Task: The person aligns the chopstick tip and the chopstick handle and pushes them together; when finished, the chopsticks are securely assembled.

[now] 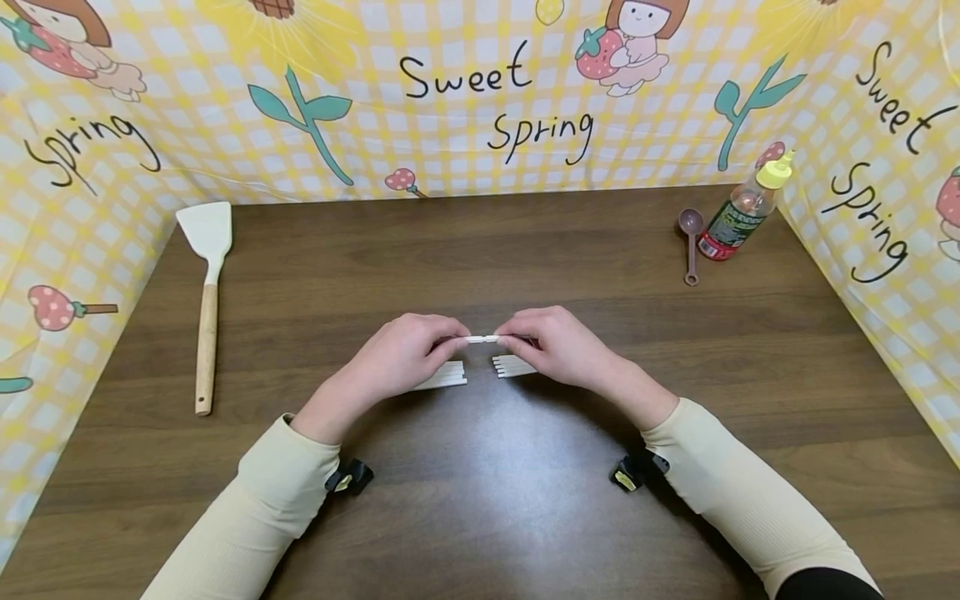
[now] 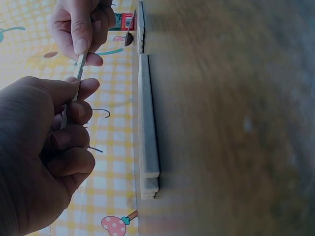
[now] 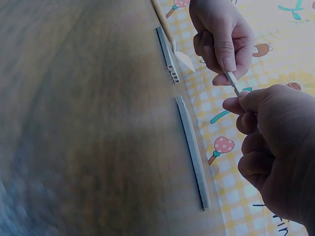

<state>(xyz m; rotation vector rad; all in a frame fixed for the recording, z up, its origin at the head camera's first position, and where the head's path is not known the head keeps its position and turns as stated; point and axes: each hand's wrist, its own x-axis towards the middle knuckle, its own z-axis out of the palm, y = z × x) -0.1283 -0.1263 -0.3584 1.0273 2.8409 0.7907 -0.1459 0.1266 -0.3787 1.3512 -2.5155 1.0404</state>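
Held level between both hands, just above the table, is a thin white stick (image 1: 482, 339). A small seam or step shows near its middle; whether it is one piece or two end to end, I cannot tell. My left hand (image 1: 397, 354) pinches its left part between thumb and fingers, and my right hand (image 1: 558, 346) pinches the right part. Under the left hand lies a group of white sticks (image 1: 450, 375), side by side. A second group of white sticks (image 1: 513, 367) lies partly hidden under the right hand, with notched-looking ends in the right wrist view (image 3: 173, 73).
On the left of the brown wooden table (image 1: 480, 500) lies a white spatula (image 1: 207, 283) with a wooden handle. A purple measuring spoon (image 1: 691, 242) and a yellow-capped bottle (image 1: 738, 217) are at the back right. Patterned cloth (image 1: 442, 125) encloses the back and sides.
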